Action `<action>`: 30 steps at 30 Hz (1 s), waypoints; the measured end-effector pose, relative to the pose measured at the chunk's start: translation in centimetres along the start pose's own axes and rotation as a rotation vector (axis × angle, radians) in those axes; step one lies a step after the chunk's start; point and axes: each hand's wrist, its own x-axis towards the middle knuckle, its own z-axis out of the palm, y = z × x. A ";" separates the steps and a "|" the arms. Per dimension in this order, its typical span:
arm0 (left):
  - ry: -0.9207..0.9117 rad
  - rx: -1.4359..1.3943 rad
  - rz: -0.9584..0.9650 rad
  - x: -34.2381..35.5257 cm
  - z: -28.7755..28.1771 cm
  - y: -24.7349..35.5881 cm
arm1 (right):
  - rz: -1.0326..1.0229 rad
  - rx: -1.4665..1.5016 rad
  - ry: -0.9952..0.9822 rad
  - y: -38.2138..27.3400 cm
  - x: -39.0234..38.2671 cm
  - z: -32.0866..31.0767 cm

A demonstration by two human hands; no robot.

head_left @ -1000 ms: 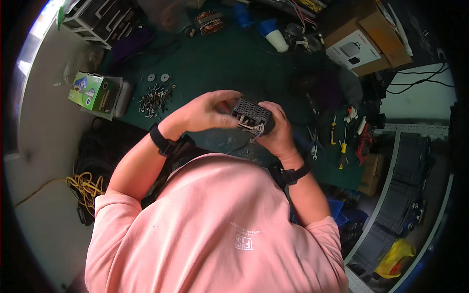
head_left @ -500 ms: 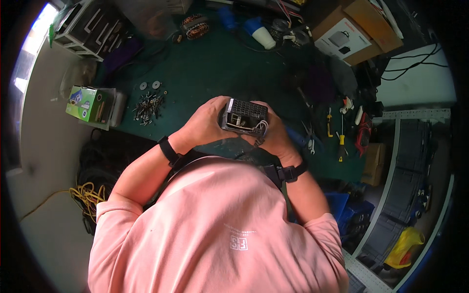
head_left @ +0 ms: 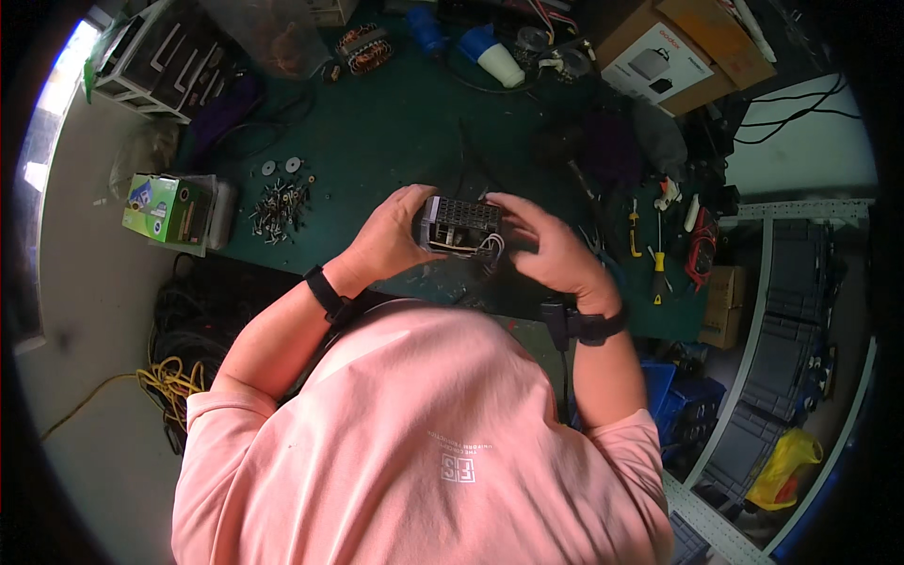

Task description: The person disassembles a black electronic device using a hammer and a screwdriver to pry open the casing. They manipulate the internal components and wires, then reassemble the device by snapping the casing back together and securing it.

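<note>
A small black box-shaped device (head_left: 462, 216) with a grid-like perforated top and an open front is held over the near part of the bench. Inside its opening some inner parts show, and pale wires curl at its right corner. My left hand (head_left: 392, 237) grips it by the left side, thumb toward the front and fingers behind. Beside its right side my right hand (head_left: 557, 247) has its fingers spread. The right index fingertip comes close to the device's far right corner; I cannot tell whether it touches.
A green-topped bench (head_left: 377, 141) carries a pile of screws (head_left: 281, 209) with two washers, a green box (head_left: 168, 209), copper-wound coils (head_left: 364, 49) and a blue-and-white plug (head_left: 492, 58). Toward the right lie a yellow-handled screwdriver (head_left: 659, 278), a red meter (head_left: 702, 256) and a cardboard box (head_left: 673, 66).
My right hand has come off the device, moved right and spread its fingers. The device, still in my left hand, has shifted slightly left.
</note>
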 end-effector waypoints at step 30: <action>-0.183 -0.084 -0.055 -0.1 0.6 4.6 | -0.067 -0.771 0.207 -5.5 -2.2 3.6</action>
